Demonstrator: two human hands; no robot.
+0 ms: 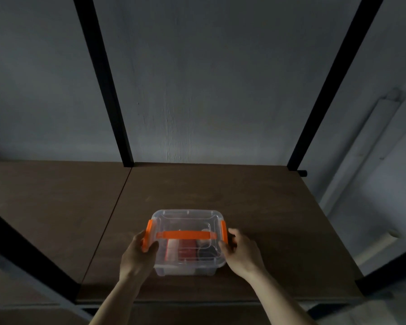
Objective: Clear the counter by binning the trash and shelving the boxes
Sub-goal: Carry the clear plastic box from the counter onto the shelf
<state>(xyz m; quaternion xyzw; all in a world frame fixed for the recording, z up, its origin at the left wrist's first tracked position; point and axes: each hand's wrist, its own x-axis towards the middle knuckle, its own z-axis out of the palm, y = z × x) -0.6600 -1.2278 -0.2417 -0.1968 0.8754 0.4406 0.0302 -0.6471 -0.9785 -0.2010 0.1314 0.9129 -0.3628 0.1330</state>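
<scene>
Box going onto the shelf.
Left hand [138,250] and right hand [240,248] clasp the box [188,242] by its sides, keeping it level on the shelf [256,202].

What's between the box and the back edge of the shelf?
Nothing: in the head view, the shelf is bare brown board from the box to its back edge.

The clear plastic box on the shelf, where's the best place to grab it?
Probably by its two short ends, from either side, as the left hand and right hand do now. The clear box sits flat, and its orange latches give edges to grip.
</scene>
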